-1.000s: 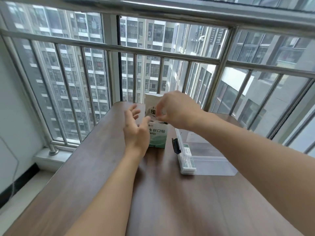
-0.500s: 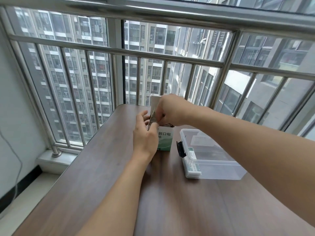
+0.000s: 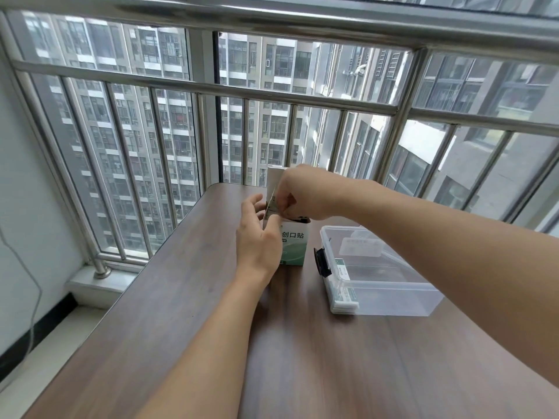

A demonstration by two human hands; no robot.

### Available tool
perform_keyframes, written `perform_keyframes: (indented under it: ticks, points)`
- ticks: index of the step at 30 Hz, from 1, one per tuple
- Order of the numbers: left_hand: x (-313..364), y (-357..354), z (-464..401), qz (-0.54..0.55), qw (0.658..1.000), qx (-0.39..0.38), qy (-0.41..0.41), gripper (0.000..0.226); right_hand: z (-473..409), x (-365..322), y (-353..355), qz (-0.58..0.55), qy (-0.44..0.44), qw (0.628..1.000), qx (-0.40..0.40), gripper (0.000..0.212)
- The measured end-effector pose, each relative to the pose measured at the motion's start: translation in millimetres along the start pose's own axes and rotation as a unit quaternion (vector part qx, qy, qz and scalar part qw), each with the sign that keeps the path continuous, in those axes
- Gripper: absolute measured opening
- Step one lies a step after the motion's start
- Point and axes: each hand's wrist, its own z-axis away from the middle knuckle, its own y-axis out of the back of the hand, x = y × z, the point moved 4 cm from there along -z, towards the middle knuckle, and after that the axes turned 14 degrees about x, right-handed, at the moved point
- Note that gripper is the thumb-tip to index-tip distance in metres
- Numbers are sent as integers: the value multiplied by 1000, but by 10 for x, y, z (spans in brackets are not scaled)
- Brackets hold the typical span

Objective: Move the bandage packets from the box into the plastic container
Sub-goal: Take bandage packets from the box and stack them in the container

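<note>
A steel window railing (image 3: 272, 95) was seen across the whole upper field, from 9 through 12 to 3 o'clock, with tower blocks visible through the glass behind it. A white wall (image 3: 24, 207) lay at 9 o'clock, with a thin grey cable (image 3: 33, 282) hanging against it.

A dark wood-grain table (image 3: 187, 297) filled the lower field from the centre down to 6 o'clock. On it, at about 3 o'clock from the centre, a clear plastic container (image 3: 393, 300) was seated, a black latch (image 3: 320, 263) showing on its left end and what looked like a few flat packets stacked against its near left wall. Whether its lid was on could not be told.

Just beside the container, toward 9 o'clock of it, a white-and-green box (image 3: 292, 246) stood upright on the table, its top flap (image 3: 276, 176) raised toward 12 o'clock.

The left hand (image 3: 257, 237) was set against the left side of the box, thumb laid on the front face and fingers wrapped round the far side, so the box was held steady. The right hand (image 3: 302, 193) was placed over the open mouth of the box, fingers curled and pinched with the thumb on a thin pale bandage packet (image 3: 270, 204), which stood on edge and was partly out of the opening. Any further packets inside the box were hidden.
</note>
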Motion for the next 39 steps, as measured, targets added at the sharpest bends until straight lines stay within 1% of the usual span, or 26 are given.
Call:
perform_keyframes:
  ticks: [3,5,9,12,13,19,21,22,24,26,28,29,32,33,36,39]
  points:
    - [8,8,1,-3,1000,-1,2,43,10,-8,14,20,-2,1000,-6,12]
    - [13,11,4,-7,1000,-5,2,43,10,-4,9,23,-1,1000,-1,12]
    - [14,8,10,-1,1000,-7,6,46,2,55,20,1,-16,999,32,13]
    - [22,19,17,9,1000,-3,15,55,-3,121,117,-3,-31,997,68,6]
    - [25,21,19,10,1000,-1,17,56,0,137,160,-5,-33,996,79,8]
    - [33,18,20,0,1000,-6,1,60,99,227,383,-22,-44,992,116,7]
    - [74,29,31,-5,1000,2,-26,64,159,299,440,-57,-64,989,124,9]
    - [116,42,40,-8,999,12,-52,65,194,339,452,-83,-78,985,127,10]
    - [231,59,61,-16,991,30,-128,65,263,407,468,-130,-100,977,140,11]
    - [332,45,68,-32,979,33,-200,64,323,449,489,-148,-100,972,152,11]
    - [413,13,69,-38,970,19,-241,61,382,449,534,-168,-94,968,162,10]
    - [447,-3,74,-35,966,8,-255,55,411,435,570,-184,-90,964,170,9]
    - [525,-19,106,-11,958,8,-285,28,486,367,678,-209,-68,957,191,9]
    - [533,-15,108,-1,959,13,-283,23,502,344,702,-207,-59,957,195,9]
    - [525,-29,111,29,966,10,-255,18,531,321,711,-191,-48,958,209,6]
    - [500,-49,101,17,967,13,-253,15,541,333,623,-198,-63,952,226,6]
